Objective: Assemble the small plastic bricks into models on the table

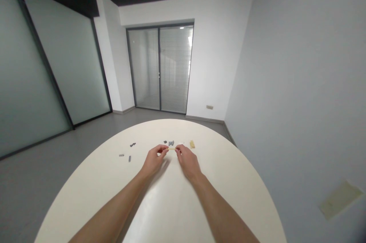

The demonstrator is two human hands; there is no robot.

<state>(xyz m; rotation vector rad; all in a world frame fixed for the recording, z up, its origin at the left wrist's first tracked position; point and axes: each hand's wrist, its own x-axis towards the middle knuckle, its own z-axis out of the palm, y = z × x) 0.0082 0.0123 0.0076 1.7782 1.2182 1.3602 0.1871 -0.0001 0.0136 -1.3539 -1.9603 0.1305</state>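
Between my two hands is a thin, flat yellow piece [171,148], too small to name more exactly. My left hand [154,160] pinches its left end between thumb and fingers. At the right end, the fingers of my right hand [187,161] are closed on the same piece. Just beyond my fingertips lie some grey pieces [171,143] and a small dark piece [165,142]. To the right of my right hand rests a pale yellow piece [192,144]. A white bit beside the right fingers is partly hidden.
On the left of the round white table [225,193] lie a dark piece [133,145], a grey piece [121,155] and another grey piece [129,158]. A white wall [300,82] stands close on the right. Glass doors [160,69] are at the back.
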